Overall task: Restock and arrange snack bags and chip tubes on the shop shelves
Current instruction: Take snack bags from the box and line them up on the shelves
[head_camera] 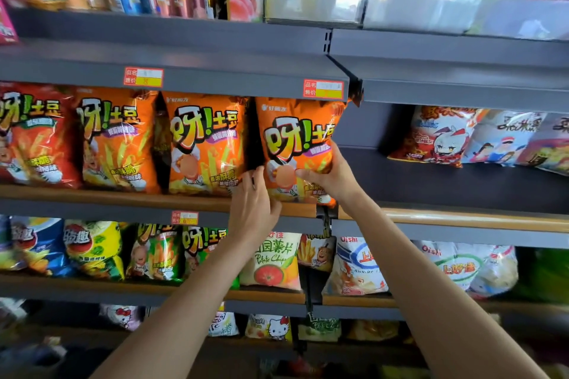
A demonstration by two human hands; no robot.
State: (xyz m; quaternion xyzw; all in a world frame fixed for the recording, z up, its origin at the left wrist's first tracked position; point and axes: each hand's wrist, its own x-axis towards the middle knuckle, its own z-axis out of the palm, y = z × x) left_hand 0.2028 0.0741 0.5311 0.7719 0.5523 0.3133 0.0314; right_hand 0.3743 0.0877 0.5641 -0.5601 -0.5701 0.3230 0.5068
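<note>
The right grip holds the orange chip bag by its right side, thumb in front. The left grip touches its lower left corner; I cannot tell if it pinches. The bag stands mid-frame on the shelf's right end. Best to push it back straight. Another bag sits tight on the left; open room is on the right.

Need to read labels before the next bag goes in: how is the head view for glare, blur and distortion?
Head view: the rightmost orange potato-stick bag is sharp, with small glare streaks on its foil. The clear plastic bins top right are washed out by bright light. The price tag above is unreadable. The shelf edge bows from the wide lens. The Hello Kitty bag is soft.
</note>
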